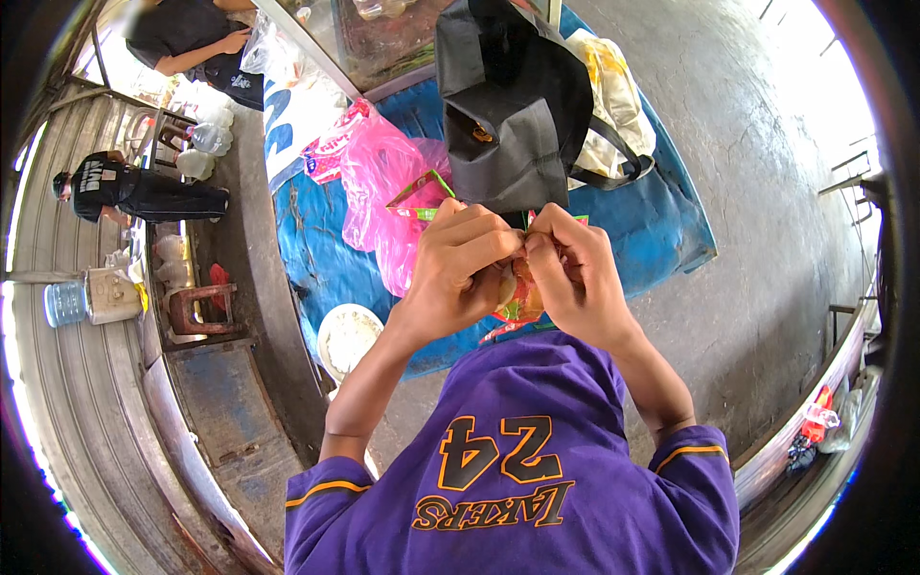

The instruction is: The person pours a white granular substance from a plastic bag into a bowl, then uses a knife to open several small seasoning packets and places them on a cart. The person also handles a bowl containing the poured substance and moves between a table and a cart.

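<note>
My left hand (460, 266) and my right hand (578, 277) meet above a blue-covered table (625, 237). Both pinch the top of a small packet (528, 291) with red, orange and green on it. Fingers cover much of the packet, so its contents are hard to make out. Just beyond my left hand, a green-edged open box (424, 195) lies against a pink plastic bag (381, 172). A large black bag (514, 129) stands directly past my fingertips. Under my hands, another red wrapper (501, 331) shows at the table's near edge.
A white bowl (350, 338) sits by my left forearm. Behind the black bag lies a white-and-yellow bag (611, 100). A glass-sided case (388, 43) rises at the far side. Two people in dark clothes, one person (194, 43) nearer, stand left, past a brown stool (205, 309).
</note>
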Demonstrator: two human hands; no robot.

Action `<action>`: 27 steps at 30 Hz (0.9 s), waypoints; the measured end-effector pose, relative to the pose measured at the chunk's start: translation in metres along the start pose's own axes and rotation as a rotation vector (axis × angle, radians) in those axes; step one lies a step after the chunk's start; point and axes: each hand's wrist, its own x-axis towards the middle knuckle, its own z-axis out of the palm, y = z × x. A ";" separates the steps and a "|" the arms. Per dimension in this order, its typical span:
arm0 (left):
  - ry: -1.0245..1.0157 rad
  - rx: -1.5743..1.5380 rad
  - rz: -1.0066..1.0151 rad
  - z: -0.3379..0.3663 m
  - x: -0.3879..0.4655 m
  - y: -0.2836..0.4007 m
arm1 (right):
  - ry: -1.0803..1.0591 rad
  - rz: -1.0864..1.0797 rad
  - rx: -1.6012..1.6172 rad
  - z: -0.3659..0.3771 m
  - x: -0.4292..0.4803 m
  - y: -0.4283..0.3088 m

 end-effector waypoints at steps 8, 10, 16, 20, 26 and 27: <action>0.061 0.096 0.084 0.011 -0.011 -0.008 | -0.033 0.162 0.296 0.011 -0.003 0.020; 0.058 0.144 0.098 0.010 -0.013 -0.009 | -0.078 0.149 0.369 0.010 -0.002 0.023; 0.023 0.083 0.058 -0.001 -0.013 -0.008 | -0.168 0.225 0.528 0.008 0.000 0.022; -0.029 -0.038 -0.207 -0.022 -0.020 0.013 | -0.128 0.041 -0.002 -0.008 -0.026 0.011; -0.212 -0.136 -0.181 -0.039 -0.013 0.043 | 0.016 -0.070 -0.353 -0.020 -0.070 -0.016; -0.257 -0.171 -0.155 -0.037 -0.007 0.044 | 0.027 -0.073 -0.420 -0.022 -0.077 -0.020</action>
